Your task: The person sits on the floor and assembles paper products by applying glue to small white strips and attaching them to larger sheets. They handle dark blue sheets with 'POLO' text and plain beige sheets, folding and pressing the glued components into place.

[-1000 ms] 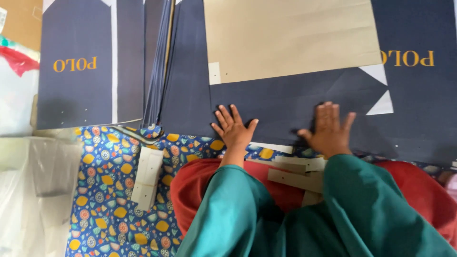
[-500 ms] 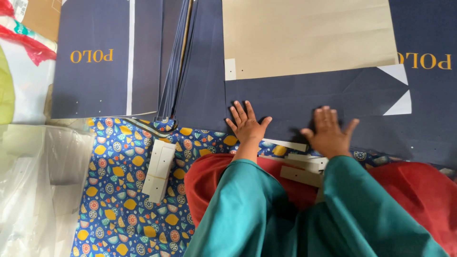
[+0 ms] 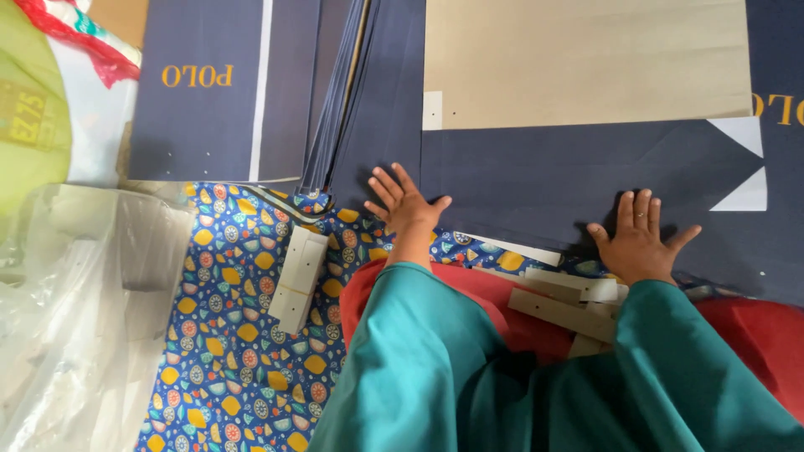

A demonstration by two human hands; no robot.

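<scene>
Pressing down with both palms, the person holds a navy sheet (image 3: pixel 578 167) flat: the left hand (image 3: pixel 408 207) lies spread on its lower left corner, the right hand (image 3: pixel 638 243) spread on its lower edge further right, neither pinching anything. Judging by how it lies, the sheet is partly made up: a tan panel (image 3: pixel 586 63) already sits squarely on its upper half, and white triangles (image 3: pixel 741 163) at the sheet's right side suggest corners folded in; the lower navy band looks creased but not yet closed over, so folding and fixing seem left. Left of the sheet a fanned stack of blanks (image 3: pixel 339 92) and a finished-looking navy piece (image 3: pixel 201 92) wait. Below the sheet's lower edge, card strips (image 3: pixel 561 305) rest on a red lap, and more strips (image 3: pixel 297 280) lie on the patterned cloth (image 3: pixel 226 335) lower left. Room is tight: the stack crowds the sheet's left edge, clear plastic (image 3: pixel 75 318) fills the far left, and only the cloth offers open space.
</scene>
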